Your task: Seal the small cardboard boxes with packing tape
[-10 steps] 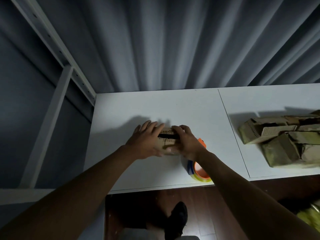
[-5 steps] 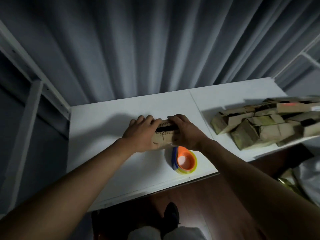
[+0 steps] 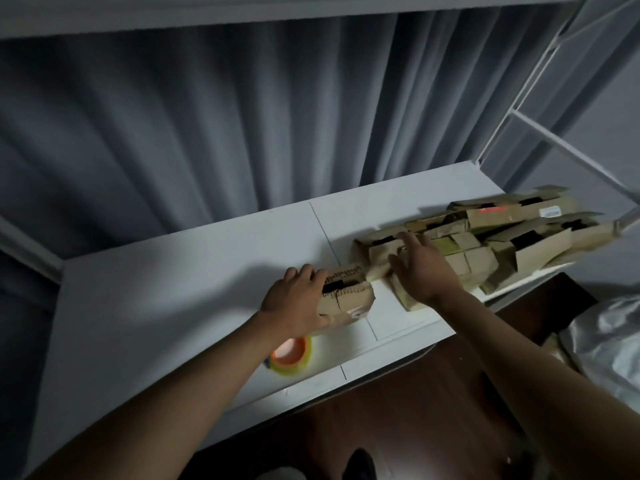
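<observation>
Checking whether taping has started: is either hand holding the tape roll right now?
No: the tape roll lies on the table while the left hand grips the small box and the right hand reaches the box pile.

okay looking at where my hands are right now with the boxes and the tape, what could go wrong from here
1. The box held by the left hand still shows a dark gap between its top flaps; moving on could leave it unsealed.
2. The right hand is over the loosely heaped pile of boxes, which reaches the table's front edge; a careless pull may knock some to the floor.
3. The tape roll sits near that edge beside the left forearm and could be nudged off.
</observation>
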